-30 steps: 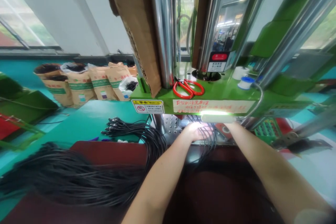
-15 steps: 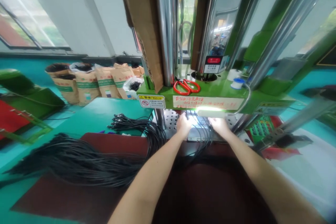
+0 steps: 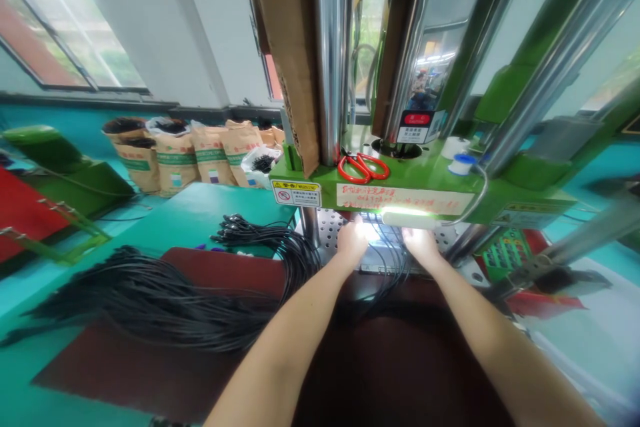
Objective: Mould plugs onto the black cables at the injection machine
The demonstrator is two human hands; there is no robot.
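Both my hands reach under the green press head, at either side of a brightly lit metal mould block (image 3: pixel 383 257). My left hand (image 3: pixel 353 240) is closed at the block's left side, its fingers curled and mostly turned away from me. Over on the right, my right hand (image 3: pixel 421 245) is also closed, with its fingertips washed out by glare. What either hand grips is too small or hidden to make out. Several black cables (image 3: pixel 395 267) run over the block between the hands and hang off its front edge.
A large bundle of black cables (image 3: pixel 150 307) lies on the left over a brown board (image 3: pixel 125 373) and green table. Red-handled scissors (image 3: pixel 364 168) and a blue-white spool (image 3: pixel 461 164) rest on the press head (image 3: pixel 327 199). A lamp (image 3: pixel 410 217) glows at its front edge. Paper sacks (image 3: pixel 175 163) stand behind.
The view has shifted slightly, so the scene sits a little further right. Both hands stay beside the mould block, with only small movement of the fingers.
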